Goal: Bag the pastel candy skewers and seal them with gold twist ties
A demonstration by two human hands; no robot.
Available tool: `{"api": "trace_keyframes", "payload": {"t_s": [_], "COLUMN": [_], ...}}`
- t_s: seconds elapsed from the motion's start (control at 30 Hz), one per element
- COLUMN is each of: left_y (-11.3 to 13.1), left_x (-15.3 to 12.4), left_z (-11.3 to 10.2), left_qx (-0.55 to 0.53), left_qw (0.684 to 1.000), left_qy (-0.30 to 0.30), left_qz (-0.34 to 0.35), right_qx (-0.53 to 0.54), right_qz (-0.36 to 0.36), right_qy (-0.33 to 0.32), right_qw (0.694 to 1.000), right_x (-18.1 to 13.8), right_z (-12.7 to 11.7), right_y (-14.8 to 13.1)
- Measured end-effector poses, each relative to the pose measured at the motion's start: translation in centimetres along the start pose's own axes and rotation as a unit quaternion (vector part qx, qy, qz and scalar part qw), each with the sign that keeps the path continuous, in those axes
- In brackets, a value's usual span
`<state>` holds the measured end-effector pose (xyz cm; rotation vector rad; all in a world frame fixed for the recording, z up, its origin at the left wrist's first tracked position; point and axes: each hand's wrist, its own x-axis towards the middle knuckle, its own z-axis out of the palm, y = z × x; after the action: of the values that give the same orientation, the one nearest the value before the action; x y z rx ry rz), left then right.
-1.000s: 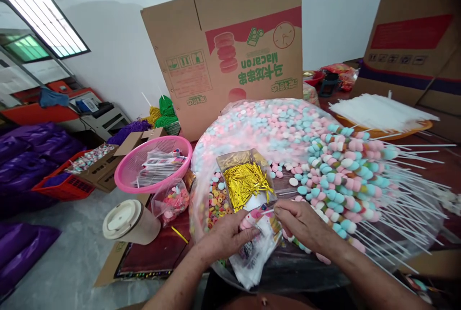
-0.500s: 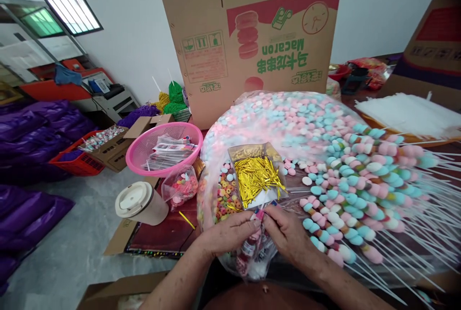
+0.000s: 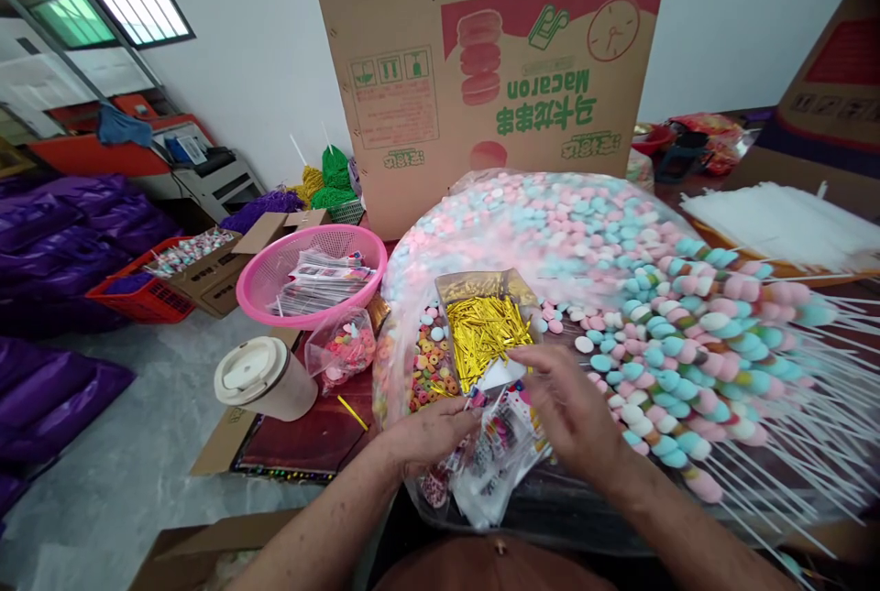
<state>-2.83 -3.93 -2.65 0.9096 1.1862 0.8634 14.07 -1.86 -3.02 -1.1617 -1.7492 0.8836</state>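
My left hand (image 3: 434, 433) is closed at the bunched top of a small clear printed plastic bag (image 3: 501, 449), which hangs in front of my body. Reddish contents show low at its left, too blurred to name. Just right of the bag, my right hand (image 3: 574, 417) has its fingers apart and bent, apparently holding nothing. Its index fingertip reaches the near right edge of an open pouch of gold twist ties (image 3: 488, 334). Fruit-coloured ring candies (image 3: 430, 366) lie left of the pouch. Marshmallow skewers (image 3: 687, 353) on white sticks are piled to the right.
A big clear bag of pastel marshmallows (image 3: 536, 215) lies before a tall cardboard box (image 3: 385, 41). Left are a pink basket (image 3: 251, 298) with flat printed packets, a lidded cup (image 3: 289, 389) and a small candy bag (image 3: 344, 353). White sticks (image 3: 770, 224) fill a tray at right.
My right hand has left the bag's neck and moved right and up toward the gold twist ties. My left hand stays at the bag, which has spread out to the right.
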Motion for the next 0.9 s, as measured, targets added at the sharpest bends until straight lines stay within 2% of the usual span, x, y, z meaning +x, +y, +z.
{"api": "trace_keyframes", "payload": {"t_s": [0.03, 0.07, 0.13, 0.17, 0.23, 0.3, 0.33, 0.37, 0.4, 0.43, 0.5, 0.53, 0.57, 0.6, 0.63, 0.67, 0.7, 0.73, 0.77, 0.8, 0.83, 0.9], "left_y": [0.1, 0.4, 1.1, 1.5, 2.0, 1.8, 1.5, 1.0, 0.5, -0.1, -1.0, -1.3, -1.5, -1.7, -1.9, -2.0, -2.1, -2.2, -2.3, -2.4, -2.5, -2.4], "left_x": [0.1, 0.2, 0.2, 0.2, 0.1, 0.2, 0.2, 0.3, 0.4, 0.4, 0.2, 0.0, -0.3, -0.7, -1.0, -1.4, -1.6, -1.7, -1.7, -1.5, -1.3, -0.8], "left_z": [0.1, 0.3, 0.6, 0.8, 1.0, 1.0, 0.9, 0.8, 0.6, 0.5, 0.2, 0.0, -0.2, -0.5, -0.9, -1.2, -1.6, -1.9, -2.1, -2.2, -2.3, -2.1], "left_qx": [0.007, 0.031, 0.069, 0.075, 0.077, 0.094, 0.123, 0.174, 0.244, 0.328, 0.483, 0.538, 0.573, 0.592, 0.593, 0.579, 0.55, 0.505, 0.446, 0.372, 0.287, 0.099], "left_qw": [1.0, 0.997, 0.986, 0.981, 0.97, 0.956, 0.95, 0.944, 0.934, 0.913, 0.834, 0.791, 0.756, 0.732, 0.72, 0.724, 0.743, 0.777, 0.819, 0.864, 0.902, 0.949], "left_qy": [-0.025, -0.069, -0.147, -0.171, -0.217, -0.265, -0.279, -0.278, -0.257, -0.219, -0.131, -0.096, -0.072, -0.066, -0.068, -0.066, -0.05, -0.021, 0.026, 0.089, 0.151, 0.241], "left_qz": [-0.013, -0.024, -0.039, -0.046, -0.073, -0.088, -0.069, -0.026, 0.036, 0.107, 0.234, 0.275, 0.307, 0.332, 0.353, 0.369, 0.379, 0.376, 0.36, 0.328, 0.286, 0.18], "right_qx": [-0.071, -0.143, -0.259, -0.301, -0.36, -0.395, -0.401, -0.394, -0.371, -0.328, -0.175, -0.072, 0.034, 0.131, 0.205, 0.248, 0.253, 0.212, 0.139, 0.047, -0.062, -0.156], "right_qz": [-0.108, -0.212, -0.361, -0.397, -0.423, -0.419, -0.407, -0.385, -0.346, -0.285, -0.094, 0.024, 0.139, 0.233, 0.298, 0.328, 0.322, 0.281, 0.217, 0.139, 0.053, -0.014], "right_qy": [-0.019, -0.063, -0.158, -0.19, -0.217, -0.241, -0.26, -0.28, -0.297, -0.311, -0.322, -0.32, -0.318, -0.323, -0.34, -0.363, -0.383, -0.386, -0.365, -0.314, -0.234, -0.148], "right_qw": [0.991, 0.965, 0.882, 0.846, 0.803, 0.781, 0.778, 0.786, 0.809, 0.845, 0.926, 0.944, 0.937, 0.908, 0.868, 0.837, 0.828, 0.852, 0.895, 0.938, 0.969, 0.976], "right_x": [0.1, 0.2, 0.1, -0.1, -0.5, -0.9, -1.1, -1.4, -1.7, -2.0, -2.6, -2.9, -3.1, -3.1, -2.9, -2.5, -1.9, -0.9, 0.2, 1.5, 2.8, 5.2], "right_z": [-0.5, -0.8, -1.2, -1.3, -1.3, -1.2, -1.1, -1.0, -0.8, -0.6, 0.1, 0.4, 0.7, 0.9, 1.0, 1.0, 0.9, 0.8, 0.7, 0.6, 0.7, 1.2], "right_y": [-0.2, -0.3, -0.3, -0.2, 0.2, 0.7, 0.9, 1.1, 1.2, 1.2, 1.0, 0.8, 0.6, 0.3, 0.1, -0.1, -0.1, 0.0, 0.4, 1.0, 1.7, 3.4]}}
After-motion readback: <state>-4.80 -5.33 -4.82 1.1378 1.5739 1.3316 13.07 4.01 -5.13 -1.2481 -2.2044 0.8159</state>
